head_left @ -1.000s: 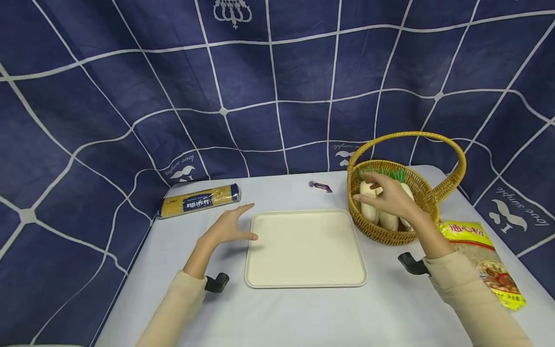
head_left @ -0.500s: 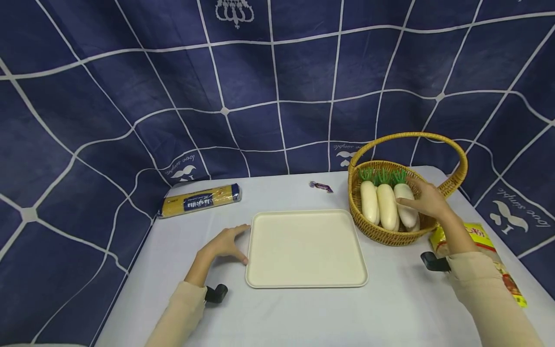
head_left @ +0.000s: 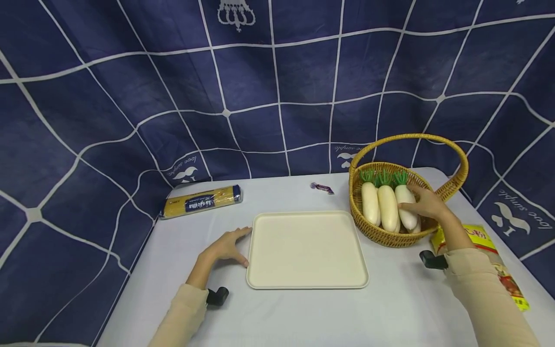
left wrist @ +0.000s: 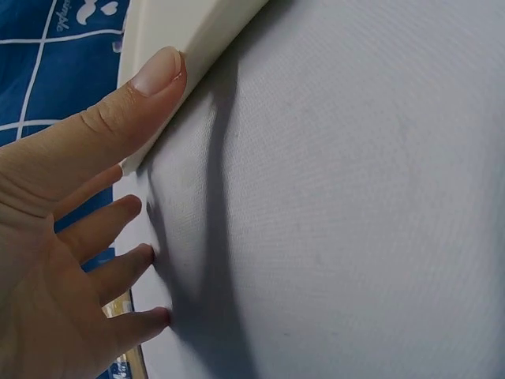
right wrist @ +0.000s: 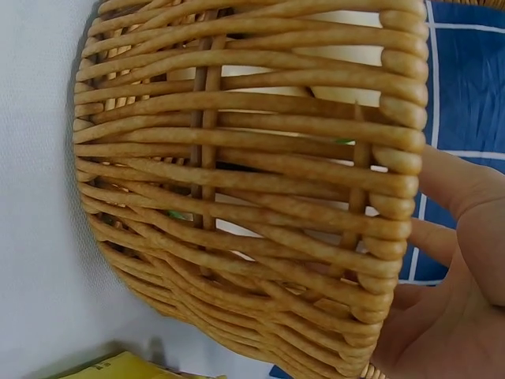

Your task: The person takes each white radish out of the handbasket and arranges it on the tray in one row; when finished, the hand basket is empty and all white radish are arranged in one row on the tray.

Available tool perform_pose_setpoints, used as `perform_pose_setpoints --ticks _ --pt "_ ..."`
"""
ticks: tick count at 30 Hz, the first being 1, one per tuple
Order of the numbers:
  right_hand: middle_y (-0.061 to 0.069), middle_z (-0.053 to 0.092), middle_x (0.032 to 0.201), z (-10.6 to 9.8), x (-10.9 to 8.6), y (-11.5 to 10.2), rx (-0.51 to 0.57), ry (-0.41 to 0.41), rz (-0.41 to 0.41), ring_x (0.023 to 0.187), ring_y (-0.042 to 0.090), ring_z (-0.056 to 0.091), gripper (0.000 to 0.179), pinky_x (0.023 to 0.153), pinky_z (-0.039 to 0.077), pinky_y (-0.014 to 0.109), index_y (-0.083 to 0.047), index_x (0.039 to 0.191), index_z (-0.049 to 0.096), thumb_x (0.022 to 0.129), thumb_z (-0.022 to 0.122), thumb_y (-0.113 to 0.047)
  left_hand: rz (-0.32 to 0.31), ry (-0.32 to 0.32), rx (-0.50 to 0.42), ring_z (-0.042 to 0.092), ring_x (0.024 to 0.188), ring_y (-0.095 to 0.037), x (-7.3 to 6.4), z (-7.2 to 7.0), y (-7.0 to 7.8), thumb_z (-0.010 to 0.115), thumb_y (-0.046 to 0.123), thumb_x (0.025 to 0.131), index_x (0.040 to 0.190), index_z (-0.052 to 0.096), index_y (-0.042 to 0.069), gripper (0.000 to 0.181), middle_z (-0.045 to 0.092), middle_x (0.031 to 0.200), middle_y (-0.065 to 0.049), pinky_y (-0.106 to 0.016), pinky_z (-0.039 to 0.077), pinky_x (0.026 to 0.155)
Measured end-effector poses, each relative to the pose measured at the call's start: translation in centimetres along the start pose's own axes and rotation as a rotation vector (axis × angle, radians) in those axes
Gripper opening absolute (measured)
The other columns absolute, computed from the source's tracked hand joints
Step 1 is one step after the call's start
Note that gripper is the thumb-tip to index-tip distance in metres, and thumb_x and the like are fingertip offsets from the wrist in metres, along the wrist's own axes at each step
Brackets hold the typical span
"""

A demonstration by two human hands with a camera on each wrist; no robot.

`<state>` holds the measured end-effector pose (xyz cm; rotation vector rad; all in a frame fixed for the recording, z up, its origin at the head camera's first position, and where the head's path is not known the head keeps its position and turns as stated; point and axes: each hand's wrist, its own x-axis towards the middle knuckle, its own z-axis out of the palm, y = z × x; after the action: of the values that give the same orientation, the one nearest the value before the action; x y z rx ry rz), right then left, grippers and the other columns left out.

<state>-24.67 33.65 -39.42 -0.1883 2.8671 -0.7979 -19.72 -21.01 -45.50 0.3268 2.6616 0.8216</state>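
My right hand reaches over the near right rim of a wicker basket and grips the rightmost white radish, thumb across it and fingertips near its green top. Two more white radishes, one in the middle and one at the left, lie beside it. In the right wrist view the woven wall hides most of the fingers. My left hand rests at the left edge of a cream tray, its fingers spread and the thumb right at the rim.
A spaghetti pack lies at the back left. A small purple-wrapped sweet sits behind the tray. A yellow-topped food bag lies partly under my right forearm. The basket's tall handle arches above the radishes.
My right hand has moved right from above the middle of the basket onto the rightmost radish. My left hand has lowered slightly to the tray's left edge.
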Motion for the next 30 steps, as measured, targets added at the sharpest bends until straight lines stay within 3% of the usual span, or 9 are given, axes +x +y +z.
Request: perform_pose_setpoints --ticks 6,10,15,20,30 --pt "0.046 0.034 0.13 0.1 0.1 0.3 0.017 0.013 -0.002 0.112 0.058 0.041 0.083 0.088 0.042 0.064 0.018 0.138 0.024 0.087 0.063 -0.035 -0.023 -0.002 -0.007 0.028 0.135 -0.044 0.0 0.1 0.1 0.091 0.024 0.046 0.141 0.043 0.009 0.107 0.036 0.145 -0.022 -0.061 0.024 0.108" --pt "0.044 0.041 0.124 0.3 0.0 0.4 0.054 0.03 0.001 0.106 0.054 0.048 0.083 0.079 0.05 0.054 0.017 0.138 0.025 0.086 0.065 -0.034 -0.026 -0.002 -0.011 0.028 0.135 -0.045 0.0 0.1 0.2 0.091 0.021 0.046 0.14 0.044 0.008 0.106 0.037 0.144 -0.023 -0.062 0.024 0.108" --pt "0.043 0.046 0.116 0.4 -0.3 0.6 0.173 0.032 0.038 0.087 0.038 0.059 0.084 0.063 0.055 0.038 0.014 0.141 0.022 0.087 0.066 -0.032 -0.035 -0.002 -0.007 0.028 0.134 -0.047 0.0 0.1 0.3 0.092 0.02 0.046 0.14 0.045 0.009 0.106 0.035 0.144 -0.026 -0.063 0.025 0.106" --pt "0.043 0.045 0.115 0.2 -0.5 0.3 0.244 0.052 0.044 0.077 0.025 0.061 0.083 0.063 0.057 0.038 0.011 0.144 0.018 0.089 0.064 -0.03 -0.057 -0.006 -0.003 0.028 0.134 -0.048 0.0 0.2 0.3 0.091 0.021 0.046 0.14 0.045 0.011 0.105 0.032 0.145 -0.029 -0.065 0.026 0.105" --pt "0.04 0.043 0.123 -0.3 -1.3 -1.1 0.298 0.063 0.017 0.095 0.038 0.059 0.084 0.071 0.058 0.041 0.003 0.147 0.019 0.088 0.065 -0.033 -0.06 0.002 -0.002 0.028 0.133 -0.048 0.0 0.3 0.3 0.092 0.021 0.046 0.14 0.045 0.012 0.106 0.031 0.145 -0.029 -0.065 0.026 0.105"
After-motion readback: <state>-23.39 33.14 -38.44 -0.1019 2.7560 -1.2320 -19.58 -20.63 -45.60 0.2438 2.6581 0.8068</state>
